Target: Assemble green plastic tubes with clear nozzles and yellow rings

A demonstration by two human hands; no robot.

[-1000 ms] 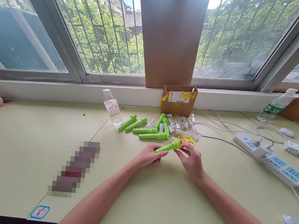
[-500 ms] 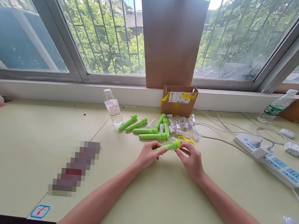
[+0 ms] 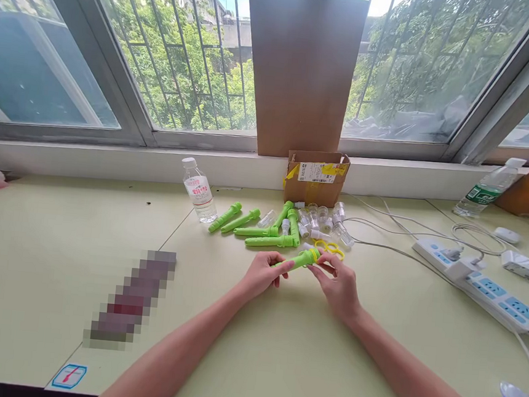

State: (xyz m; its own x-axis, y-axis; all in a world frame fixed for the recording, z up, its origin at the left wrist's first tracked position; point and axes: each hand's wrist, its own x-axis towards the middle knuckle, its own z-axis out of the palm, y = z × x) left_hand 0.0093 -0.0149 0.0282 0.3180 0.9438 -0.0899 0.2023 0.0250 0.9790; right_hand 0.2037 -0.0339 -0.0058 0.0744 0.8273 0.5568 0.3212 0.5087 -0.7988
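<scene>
A green plastic tube point(image 3: 302, 259) with a threaded end is held above the table, tilted up to the right. My left hand point(image 3: 265, 271) is wrapped round its lower left part. The fingertips of my right hand point(image 3: 337, 282) pinch a yellow ring point(image 3: 316, 254) at the threaded end. Just behind lie more yellow rings point(image 3: 334, 249). Several similar green tubes point(image 3: 270, 241) lie beyond my hands, with small clear plastic vials point(image 3: 343, 234) and white-capped pieces to their right.
A small cardboard box point(image 3: 315, 190) stands behind the parts, before a tall brown board point(image 3: 303, 72). To the left is a water bottle point(image 3: 199, 193); at right, a power strip point(image 3: 479, 285) with cables and another bottle point(image 3: 487, 190). A blurred dark patch point(image 3: 133, 298) lies at left.
The green tube has tipped very slightly in my left hand, and its fingers have shifted a little. My right fingertips stay at the yellow ring.
</scene>
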